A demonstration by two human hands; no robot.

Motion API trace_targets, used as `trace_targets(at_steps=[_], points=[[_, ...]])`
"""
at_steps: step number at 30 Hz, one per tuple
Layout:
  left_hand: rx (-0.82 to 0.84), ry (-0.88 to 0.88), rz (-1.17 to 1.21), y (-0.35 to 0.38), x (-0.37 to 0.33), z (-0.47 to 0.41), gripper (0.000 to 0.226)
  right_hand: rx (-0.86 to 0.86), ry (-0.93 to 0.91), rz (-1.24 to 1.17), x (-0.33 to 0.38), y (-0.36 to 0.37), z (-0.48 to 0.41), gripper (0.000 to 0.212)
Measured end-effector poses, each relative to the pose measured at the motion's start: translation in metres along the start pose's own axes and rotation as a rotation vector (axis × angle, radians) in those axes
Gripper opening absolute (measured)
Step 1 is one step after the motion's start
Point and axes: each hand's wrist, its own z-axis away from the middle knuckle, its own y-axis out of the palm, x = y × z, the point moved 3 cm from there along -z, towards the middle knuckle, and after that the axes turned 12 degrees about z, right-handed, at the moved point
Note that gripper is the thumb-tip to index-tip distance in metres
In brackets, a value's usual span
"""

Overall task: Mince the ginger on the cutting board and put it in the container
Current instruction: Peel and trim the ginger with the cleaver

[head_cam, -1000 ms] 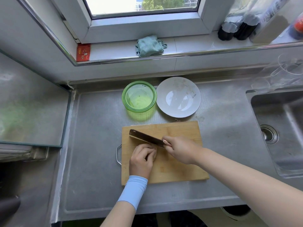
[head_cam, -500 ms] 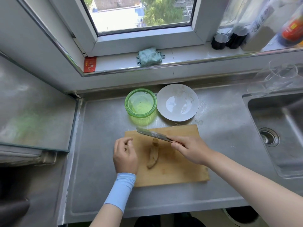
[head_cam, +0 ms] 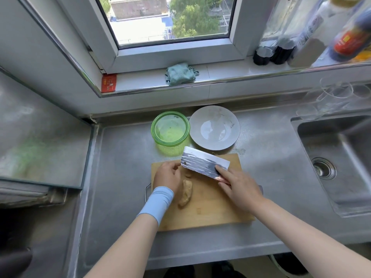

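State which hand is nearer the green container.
Left. The left hand is directly before the green container, over the cutting board; the right hand, holding the cleaver, is farther right.

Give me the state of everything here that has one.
ginger, one big piece, unminced, lying on the cutting board
cleaver, flat face turned up, over the board's far edge
green container, upright, lid off
plate, upright, beside the container
left hand, on the board beside the ginger, grip unclear
right hand, grips the cleaver's handle
cloth, crumpled on the windowsill

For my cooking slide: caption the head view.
Right hand holds a cleaver over ginger on a cutting board; left hand beside it.
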Motion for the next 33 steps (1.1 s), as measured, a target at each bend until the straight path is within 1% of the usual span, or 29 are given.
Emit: trace_targets(at_steps=[1,3,6,8,10,14,17,19,21,22,24,25,27,30,31,33], points=[[0.050,-0.005,-0.029,0.004,-0.002,-0.002,0.025,-0.004,0.012,-0.004,0.000,0.003,0.003,0.054],[0.096,-0.071,-0.043,0.006,-0.006,-0.005,0.023,-0.013,0.027,-0.027,0.003,0.009,0.007,0.052],[0.107,-0.194,-0.048,0.008,-0.009,-0.009,0.020,-0.036,0.051,-0.102,0.009,0.015,0.009,0.050],[0.099,-0.222,-0.109,0.008,-0.008,-0.010,0.013,-0.058,0.064,-0.145,0.012,0.018,0.007,0.048],[0.097,-0.227,-0.138,0.008,-0.007,-0.008,0.011,-0.065,0.072,-0.146,0.017,0.020,0.005,0.046],[0.124,-0.164,-0.126,0.005,-0.001,-0.006,0.011,-0.115,0.086,-0.082,0.026,0.022,0.007,0.044],[0.140,-0.121,-0.127,0.002,0.001,-0.007,0.013,-0.210,0.049,0.092,0.033,0.023,0.007,0.046],[0.128,-0.120,-0.119,-0.001,0.004,-0.009,0.013,-0.216,0.028,0.175,0.037,0.024,0.008,0.048],[0.132,-0.099,-0.125,-0.003,0.006,-0.010,0.010,-0.209,0.050,0.210,0.040,0.024,0.009,0.048],[0.154,-0.070,-0.121,-0.004,0.006,-0.010,0.008,-0.204,0.070,0.225,0.043,0.023,0.009,0.047],[0.227,0.030,-0.150,-0.002,0.007,-0.011,0.015,-0.199,0.069,0.242,0.055,0.017,0.002,0.041],[0.258,0.077,-0.191,-0.001,0.006,-0.012,0.017,-0.195,0.039,0.239,0.063,0.013,-0.004,0.036],[0.283,0.129,-0.259,-0.001,0.003,-0.013,0.014,-0.162,-0.032,0.178,0.082,0.007,-0.018,0.030],[0.250,0.162,-0.346,-0.008,0.005,-0.017,0.008,-0.033,-0.061,0.075,0.108,-0.001,-0.042,0.028],[0.236,0.151,-0.353,-0.012,0.008,-0.018,0.009,-0.003,-0.059,0.066,0.114,-0.003,-0.048,0.028],[0.209,0.075,-0.289,-0.021,0.017,-0.021,0.007,0.037,-0.060,0.066,0.126,-0.004,-0.058,0.029]])
